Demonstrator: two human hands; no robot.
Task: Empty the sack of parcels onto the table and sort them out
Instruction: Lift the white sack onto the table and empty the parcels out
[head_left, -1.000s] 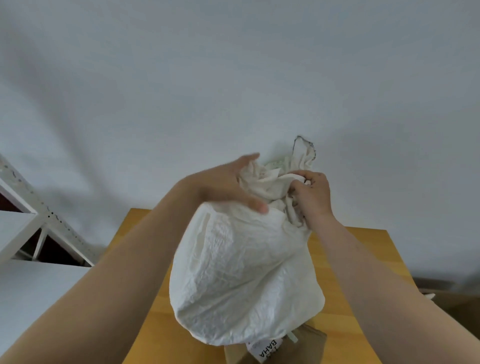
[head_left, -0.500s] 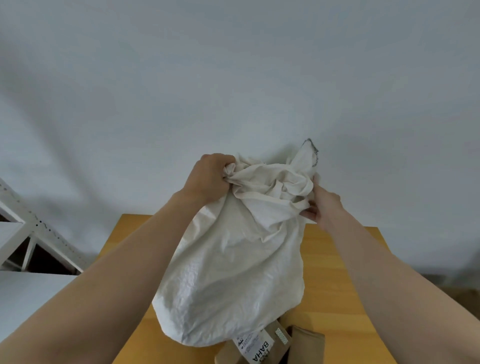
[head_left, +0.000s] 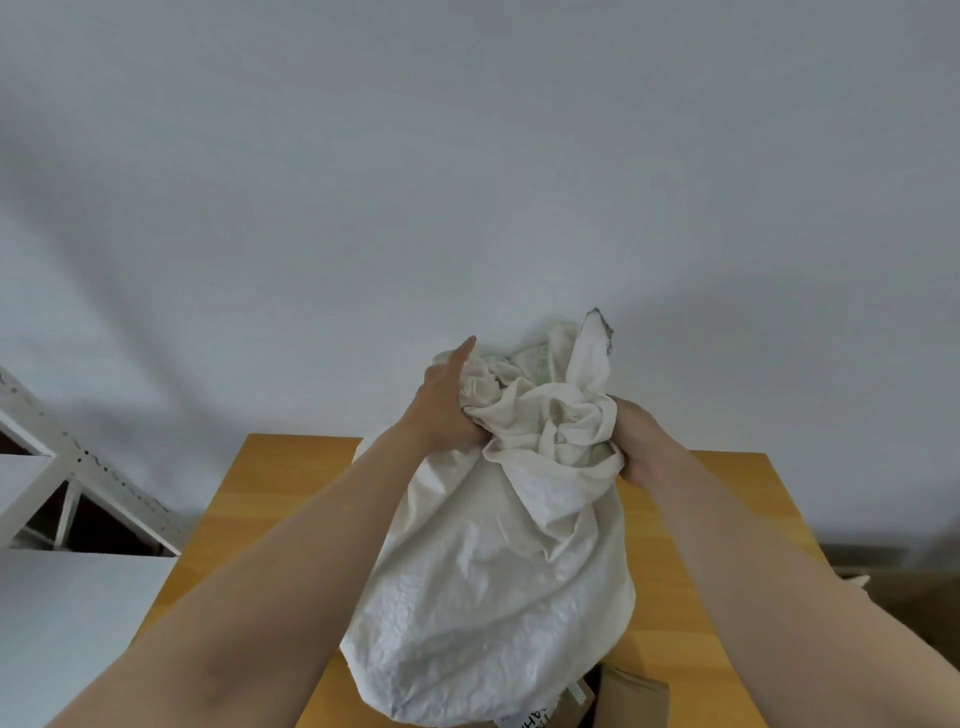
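White woven fabric, creased and bunched, forms the sack (head_left: 493, 597) at centre; it is held above the wooden surface (head_left: 270, 509), its gathered upper end raised in front of the pale wall (head_left: 467, 156) and its rounded lower end hanging towards the near edge of the view. Left hand (head_left: 441, 410): grip closed on the left side of the gathered fabric, most fingers curled into the folds, one digit extended straight upward beside the bunch. Right hand (head_left: 639, 441): grip closed on the right side of the same bunch, the palm against the cloth; its fingertips are hidden behind the folds, so how far they wrap cannot be told. Both forearms reach forward from the lower corners, one on each side of the sack; a frayed corner (head_left: 597, 332) of fabric with a dark edge stands up above the bunch, nearer the right hand.

Beneath the sack's lower end, at the bottom edge of the view, two parcels show in part: a brown parcel (head_left: 634, 699) just right of the sack's bottom; a labelled parcel (head_left: 540, 719) with black print on a white label, partly covered by the fabric; whether they lie on the surface or sit partly inside the sack cannot be told. White metal shelving (head_left: 78, 467) with perforated uprights stands left of the surface; a brown cardboard box (head_left: 909, 603) sits low at the right, beyond the right forearm.
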